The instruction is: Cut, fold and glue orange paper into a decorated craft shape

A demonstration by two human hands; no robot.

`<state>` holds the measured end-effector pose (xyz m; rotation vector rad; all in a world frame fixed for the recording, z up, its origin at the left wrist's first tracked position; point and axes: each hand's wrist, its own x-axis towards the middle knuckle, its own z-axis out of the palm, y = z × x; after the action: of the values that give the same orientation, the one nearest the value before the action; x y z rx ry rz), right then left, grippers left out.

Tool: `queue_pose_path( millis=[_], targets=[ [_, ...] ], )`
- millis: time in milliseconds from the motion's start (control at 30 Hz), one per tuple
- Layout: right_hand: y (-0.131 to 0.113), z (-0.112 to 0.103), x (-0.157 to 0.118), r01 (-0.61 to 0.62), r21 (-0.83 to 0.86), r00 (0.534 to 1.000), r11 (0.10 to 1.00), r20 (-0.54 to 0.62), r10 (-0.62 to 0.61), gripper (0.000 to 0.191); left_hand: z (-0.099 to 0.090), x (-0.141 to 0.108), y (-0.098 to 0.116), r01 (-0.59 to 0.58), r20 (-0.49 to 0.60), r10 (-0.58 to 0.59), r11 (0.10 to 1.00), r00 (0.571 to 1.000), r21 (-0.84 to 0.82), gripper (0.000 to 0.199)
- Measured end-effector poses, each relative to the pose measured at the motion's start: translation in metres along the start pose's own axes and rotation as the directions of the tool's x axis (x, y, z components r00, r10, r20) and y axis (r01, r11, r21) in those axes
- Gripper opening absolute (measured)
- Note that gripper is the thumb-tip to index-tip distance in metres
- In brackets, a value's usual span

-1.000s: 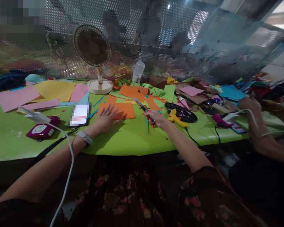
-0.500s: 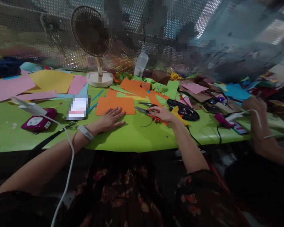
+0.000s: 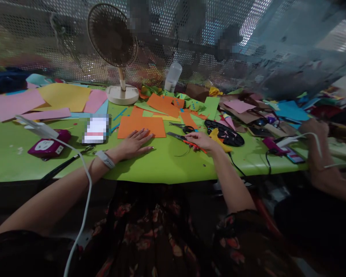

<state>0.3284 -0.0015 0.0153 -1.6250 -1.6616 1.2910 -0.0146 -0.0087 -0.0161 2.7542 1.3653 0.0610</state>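
On the near middle of the green surface (image 3: 161,165), the left hand (image 3: 135,145) lies open and flat over the near edge of the orange paper (image 3: 141,126). The right hand (image 3: 200,141) has lowered the cutter (image 3: 176,135) beside the scissors (image 3: 187,129) (whether its curled fingers still grip, I cannot tell), so the paper seems steadied but not being cut.

You are at what looks like a shared craft workspace: coloured paper sheets (image 3: 140,125) and offcuts cover much of a green tabletop (image 3: 158,165), with scissors (image 3: 188,129) and a cutter knife (image 3: 177,136) out, and another person's arm (image 3: 320,161) at the same surface to your right.
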Motion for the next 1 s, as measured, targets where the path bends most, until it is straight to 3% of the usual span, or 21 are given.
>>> queue_pose_path(
  millis=[200,733,900,1000],
  targets=[
    [-0.0012,0.0025,-0.0013,0.018,0.001,0.999,1.0,-0.033,-0.018,0.022,-0.0016,-0.0013,0.001,0.0,-0.003,0.0,1.0,1.0,-0.025,0.072],
    [-0.0001,0.0021,-0.0006,0.092,0.031,0.995,0.995,0.035,-0.093,0.021,-0.0035,-0.0015,0.0022,0.003,0.025,-0.003,1.0,1.0,0.002,0.073],
    [0.0002,-0.0015,0.0027,0.119,-0.061,0.985,0.991,0.132,-0.11,0.047,-0.003,-0.0008,0.0019,0.011,0.041,-0.012,1.0,0.999,0.012,0.074],
    [-0.0031,-0.0038,0.0083,0.206,-0.223,0.975,0.953,0.131,-0.18,0.047,-0.0023,-0.0004,0.0012,0.01,0.042,-0.01,1.0,0.999,0.012,0.073]
  ],
)
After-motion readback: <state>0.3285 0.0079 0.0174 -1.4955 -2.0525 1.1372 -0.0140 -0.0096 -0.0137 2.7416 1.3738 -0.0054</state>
